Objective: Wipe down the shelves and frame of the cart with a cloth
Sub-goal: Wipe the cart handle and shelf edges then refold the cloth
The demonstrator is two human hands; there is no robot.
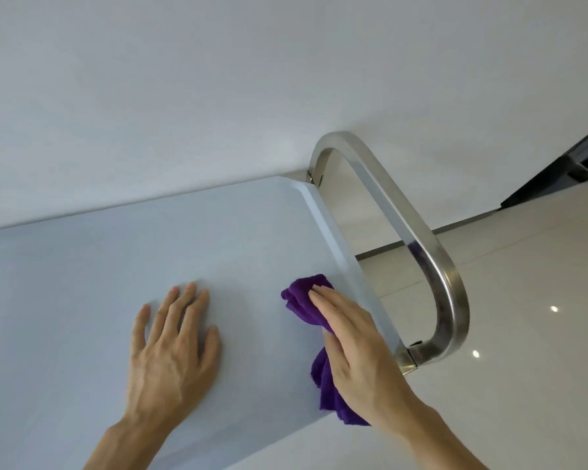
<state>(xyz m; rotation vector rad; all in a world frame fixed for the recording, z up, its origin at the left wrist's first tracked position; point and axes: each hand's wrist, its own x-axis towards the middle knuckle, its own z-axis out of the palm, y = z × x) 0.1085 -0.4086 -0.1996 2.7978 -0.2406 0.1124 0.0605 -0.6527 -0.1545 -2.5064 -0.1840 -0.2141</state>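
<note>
Across the left of the view runs the pale blue top shelf (99,283) of the cart, its left and near parts cut off by the frame, so nothing of any lower shelves or the legs shows. On it my left hand (172,347) lies flat, fingers straight and a little spread, holding nothing. Just to its right, apart from it, my right hand (348,340) presses flat on the purple cloth (302,301), fingers straight and together; the middle of the cloth is hidden under my palm, so I cannot make out how it is folded. Bunched cloth shows beyond my fingertips and more trails out by my wrist, so its long axis runs along my hand, from near to far, close beside the shelf's raised right edge. Further right, the steel handle (435,266) loops off that end of the shelf, above the glossy tiled floor (523,300).
</note>
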